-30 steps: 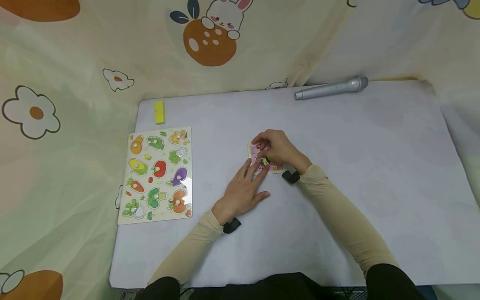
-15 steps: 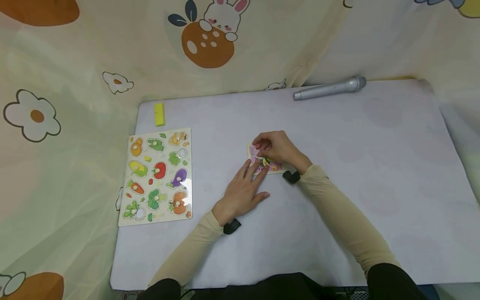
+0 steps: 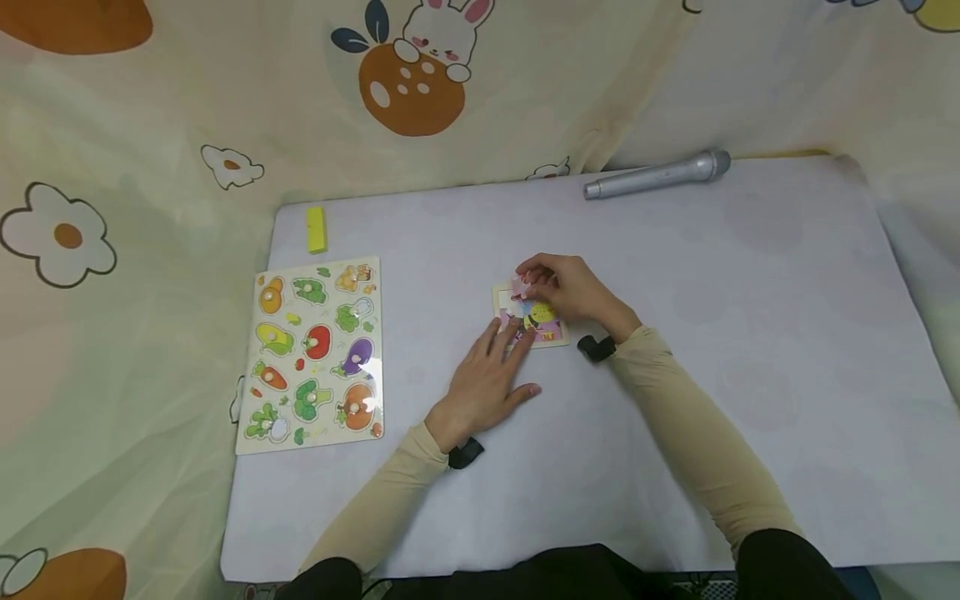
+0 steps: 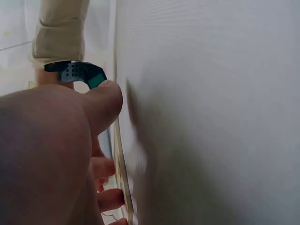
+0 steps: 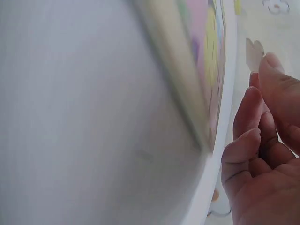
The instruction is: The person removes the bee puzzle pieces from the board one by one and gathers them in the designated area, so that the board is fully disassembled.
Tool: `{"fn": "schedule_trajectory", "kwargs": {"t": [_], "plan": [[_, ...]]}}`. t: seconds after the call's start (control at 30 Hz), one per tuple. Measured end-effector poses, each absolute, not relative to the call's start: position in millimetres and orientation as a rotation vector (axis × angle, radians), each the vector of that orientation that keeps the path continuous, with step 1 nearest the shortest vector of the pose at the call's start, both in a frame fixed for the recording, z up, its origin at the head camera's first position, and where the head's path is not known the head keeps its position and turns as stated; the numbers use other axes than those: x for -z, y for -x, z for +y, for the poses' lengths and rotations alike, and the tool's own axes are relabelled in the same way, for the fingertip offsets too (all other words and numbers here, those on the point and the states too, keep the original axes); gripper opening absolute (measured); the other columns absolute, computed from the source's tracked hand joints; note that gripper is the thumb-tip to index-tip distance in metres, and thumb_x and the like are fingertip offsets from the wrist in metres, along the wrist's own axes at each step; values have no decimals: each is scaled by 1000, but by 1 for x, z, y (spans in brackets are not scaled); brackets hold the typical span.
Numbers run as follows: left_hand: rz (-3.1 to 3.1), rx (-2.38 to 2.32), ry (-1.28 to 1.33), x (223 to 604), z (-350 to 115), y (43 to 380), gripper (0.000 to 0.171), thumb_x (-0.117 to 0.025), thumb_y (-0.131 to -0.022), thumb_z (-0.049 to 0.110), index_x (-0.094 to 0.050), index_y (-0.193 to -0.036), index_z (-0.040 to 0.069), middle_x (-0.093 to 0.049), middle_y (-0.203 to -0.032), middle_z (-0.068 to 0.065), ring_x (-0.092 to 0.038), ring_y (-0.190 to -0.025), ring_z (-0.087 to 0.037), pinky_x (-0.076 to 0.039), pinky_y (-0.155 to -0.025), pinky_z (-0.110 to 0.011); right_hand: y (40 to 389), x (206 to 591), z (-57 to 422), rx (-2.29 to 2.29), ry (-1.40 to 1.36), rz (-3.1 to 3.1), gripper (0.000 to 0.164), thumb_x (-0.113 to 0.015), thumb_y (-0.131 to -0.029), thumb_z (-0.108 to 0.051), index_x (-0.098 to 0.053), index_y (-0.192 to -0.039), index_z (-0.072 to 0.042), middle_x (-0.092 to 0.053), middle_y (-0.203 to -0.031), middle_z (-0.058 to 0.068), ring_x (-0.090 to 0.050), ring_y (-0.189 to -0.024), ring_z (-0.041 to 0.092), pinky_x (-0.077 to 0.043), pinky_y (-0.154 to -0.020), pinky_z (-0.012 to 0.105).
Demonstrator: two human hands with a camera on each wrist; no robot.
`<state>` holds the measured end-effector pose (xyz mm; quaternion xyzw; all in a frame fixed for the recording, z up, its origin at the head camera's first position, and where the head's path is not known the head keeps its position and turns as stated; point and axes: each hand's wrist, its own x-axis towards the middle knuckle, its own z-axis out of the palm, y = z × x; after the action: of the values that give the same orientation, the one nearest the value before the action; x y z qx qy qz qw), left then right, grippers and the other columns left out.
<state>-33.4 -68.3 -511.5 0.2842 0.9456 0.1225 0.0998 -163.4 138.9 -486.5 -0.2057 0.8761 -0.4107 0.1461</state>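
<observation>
A small square jigsaw puzzle (image 3: 552,332) with a pink and yellow picture lies near the middle of the table. Above its far edge, my right hand (image 3: 572,288) pinches a pink puzzle piece (image 3: 520,286) between thumb and fingers. In the right wrist view that puzzle piece (image 5: 254,55) shows pale and is held off the board. A white gap appears in the puzzle's upper left. My left hand (image 3: 483,385) rests its straight, spread fingertips on the near left part of the puzzle, covering some of it.
On the left lies a vegetable peg puzzle board (image 3: 311,354). Behind it is a yellow block (image 3: 317,230). A silver microphone (image 3: 657,177) lies along the far edge of the white table (image 3: 750,375). Patterned cloth (image 3: 150,100) hangs behind and at the left.
My right hand has lifted the pink piece out of the puzzle and moved slightly right and away, baring a white gap. My left hand stays in place.
</observation>
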Motion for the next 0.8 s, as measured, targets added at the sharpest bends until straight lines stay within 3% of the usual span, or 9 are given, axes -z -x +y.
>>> {"fn": "schedule_trajectory", "kwargs": {"t": [0.13,0.33,0.67,0.8], "plan": [[2833,-341,-822,513,-64,34,86,-58,-105,57,-21,-170,13,-28,-172,-16,-22,-160,-42,-27,-129,-50,167,487,155,1224,517,2537,30,-72,-101,-7,-70,-131,-6,-72,-113,14,-66,-104,28,-53,-94,44],[2875,-292,-804,514,-57,36,83,-56,-105,58,-28,-168,11,-34,-166,-16,-26,-157,-42,-31,-127,-51,170,490,182,1250,452,2570,31,-72,-101,-8,-70,-131,-8,-72,-116,14,-66,-106,27,-52,-94,43],[2900,-299,-784,514,-52,37,78,-57,-106,56,-37,-165,9,-36,-164,-18,-29,-154,-42,-29,-127,-52,172,496,220,1316,376,2603,33,-73,-100,-6,-70,-132,-8,-73,-119,16,-68,-105,27,-48,-84,18],[2900,-303,-785,514,-51,37,78,-57,-106,56,-37,-165,9,-36,-164,-18,-29,-154,-43,-29,-127,-53,172,496,231,1291,326,2606,32,-73,-100,-9,-70,-132,-8,-73,-121,18,-69,-106,30,-47,-83,15]]}}
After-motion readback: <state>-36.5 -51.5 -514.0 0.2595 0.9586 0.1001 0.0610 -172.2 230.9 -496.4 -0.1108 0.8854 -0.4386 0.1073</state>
